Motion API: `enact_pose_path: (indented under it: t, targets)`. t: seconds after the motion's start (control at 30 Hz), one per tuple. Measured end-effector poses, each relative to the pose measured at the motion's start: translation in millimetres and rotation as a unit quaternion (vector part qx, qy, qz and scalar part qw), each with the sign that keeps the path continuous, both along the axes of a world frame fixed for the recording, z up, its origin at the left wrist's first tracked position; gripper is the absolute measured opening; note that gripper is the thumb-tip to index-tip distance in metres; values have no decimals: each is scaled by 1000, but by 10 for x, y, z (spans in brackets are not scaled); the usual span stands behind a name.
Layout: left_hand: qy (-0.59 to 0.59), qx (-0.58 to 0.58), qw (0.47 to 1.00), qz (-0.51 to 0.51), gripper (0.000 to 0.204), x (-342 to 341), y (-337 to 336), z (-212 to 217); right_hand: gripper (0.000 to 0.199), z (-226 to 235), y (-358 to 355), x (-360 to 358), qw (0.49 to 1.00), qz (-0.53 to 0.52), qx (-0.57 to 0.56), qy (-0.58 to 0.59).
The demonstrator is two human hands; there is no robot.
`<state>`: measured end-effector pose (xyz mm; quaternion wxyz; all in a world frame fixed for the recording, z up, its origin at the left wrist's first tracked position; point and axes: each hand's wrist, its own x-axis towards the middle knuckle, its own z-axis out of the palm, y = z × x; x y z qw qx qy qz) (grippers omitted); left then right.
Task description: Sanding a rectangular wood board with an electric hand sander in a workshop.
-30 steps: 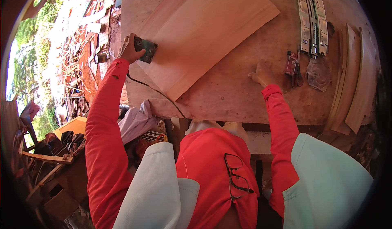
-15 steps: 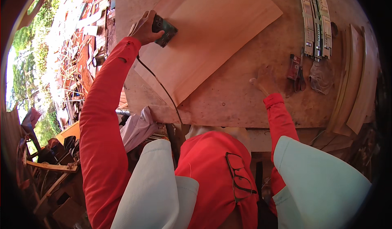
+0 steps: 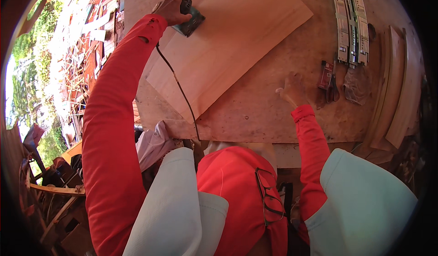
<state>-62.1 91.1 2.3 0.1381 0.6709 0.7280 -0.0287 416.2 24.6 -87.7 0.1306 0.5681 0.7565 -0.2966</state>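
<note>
My left hand [image 3: 169,9] is closed around a dark green electric sander [image 3: 192,21] near the far left of the work table. The sander lies on a flat, pale brown wooden panel [image 3: 232,41], close to its left edge. From the tool, a black cord [image 3: 177,80] runs across the panel and over the table's near edge. My right hand [image 3: 293,91] rests on the bare tabletop right of the panel, thumb out to the side and fingers apart, with nothing in it.
Right of my right hand lie a small red box [image 3: 325,76], scissors [image 3: 334,92] and a crumpled clear plastic bag [image 3: 356,86]. Metal drawer slides [image 3: 350,23] lie beyond them. Curved wooden strips [image 3: 391,87] line the right side. A pale cloth [image 3: 156,147] hangs at the near-left edge.
My left hand has moved the sander away from me and slightly to the right along the panel. My right hand stays in about the same place on the table.
</note>
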Motion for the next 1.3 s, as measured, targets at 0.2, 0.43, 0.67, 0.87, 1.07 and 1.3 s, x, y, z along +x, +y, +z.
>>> enact_pose_path:
  t: [0.2,0.43,0.67,0.87,1.07,1.3]
  targets:
    - [1,-16,999,38,63,-360,-644,30,83,94,88,-35,999,30,-34,-28]
    - [-31,6,996,86,62,-604,-1531,18,86,-59,123,-3,994,58,-63,-65]
    - [-35,5,994,104,65,-639,-2362,100,87,-2,86,16,996,39,-59,-61]
    - [-57,-4,994,93,66,-331,-2333,179,86,-28,87,25,997,44,-39,-46]
    - [-50,20,996,70,64,-125,-1726,117,86,10,74,-10,998,11,-57,-37]
    - [-45,17,998,34,63,31,-860,11,84,-85,-37,55,999,33,3,-19]
